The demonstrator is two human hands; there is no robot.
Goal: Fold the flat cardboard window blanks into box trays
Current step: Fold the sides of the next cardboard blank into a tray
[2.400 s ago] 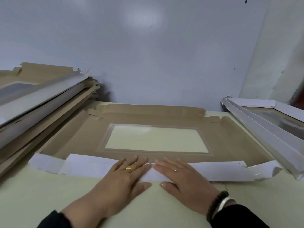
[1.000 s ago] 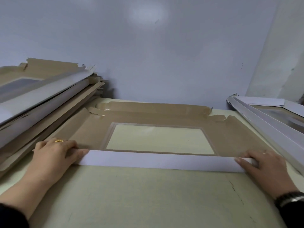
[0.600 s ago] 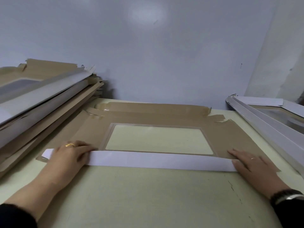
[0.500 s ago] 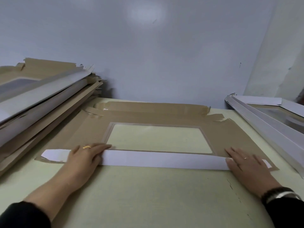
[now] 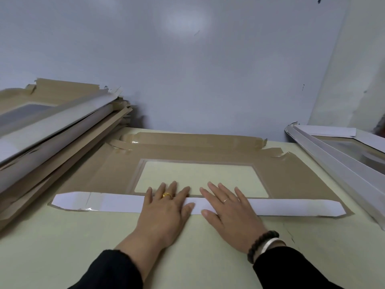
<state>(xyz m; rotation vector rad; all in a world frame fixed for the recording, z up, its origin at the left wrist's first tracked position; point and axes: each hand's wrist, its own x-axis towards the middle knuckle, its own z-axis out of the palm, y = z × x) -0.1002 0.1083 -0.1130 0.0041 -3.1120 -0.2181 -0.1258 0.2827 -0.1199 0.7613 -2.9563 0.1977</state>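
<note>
A big flat cardboard blank [image 5: 291, 180] lies on the pale green surface [image 5: 62, 247], brown side up, with a clear window [image 5: 200, 178] in its middle. Its near edge is a long white flap [image 5: 116, 204], folded over onto the brown part.

The left hand [image 5: 164, 211] and the right hand [image 5: 229, 211] lie side by side, close together, on the middle of that flap. All the fingers are straight and flat, pressing down, and they hold nothing.

The card looks thin and light, stiff enough to keep a crease but easy to bend. The clear window looks soft and could dent, so it is better not to push there. The good places to hold are the long flaps and the corners, along the fold lines.
</note>
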